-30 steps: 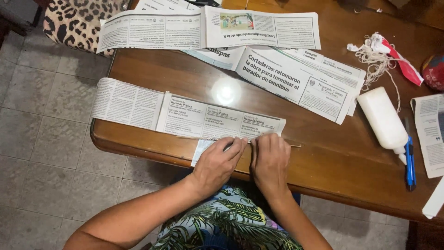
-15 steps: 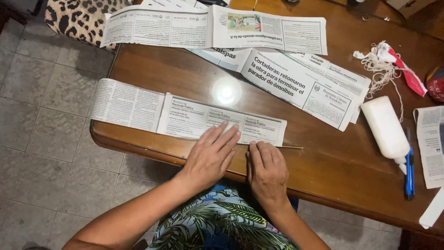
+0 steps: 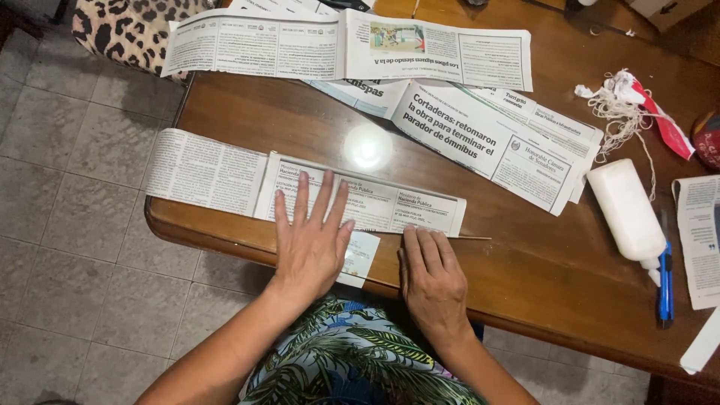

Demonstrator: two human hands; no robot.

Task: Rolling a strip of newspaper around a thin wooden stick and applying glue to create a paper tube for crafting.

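A brown wooden bench (image 3: pixel 300 120) is seen from above, set over a grey tiled floor (image 3: pixel 67 225), with a leopard-print cushion (image 3: pixel 127 30) at its far corner. A long newspaper strip (image 3: pixel 300 191) is laid along the near edge, and it is pressed flat by the left hand (image 3: pixel 311 240), fingers spread wide and released, nothing gripped. The right hand (image 3: pixel 431 277) is laid palm down just beside it, fingers together, their tips touching the strip's lower edge where a thin wooden stick (image 3: pixel 469 238) is seen poking out to the right. A small folded corner of paper is caught between the two hands. More newspaper sheets (image 3: pixel 420 52) are spread further back. Well to the right, a white glue bottle (image 3: pixel 626 210) is lying on its side, a blue pen (image 3: pixel 664 281) just beside it, and a tangle of string (image 3: pixel 622 109) beyond.
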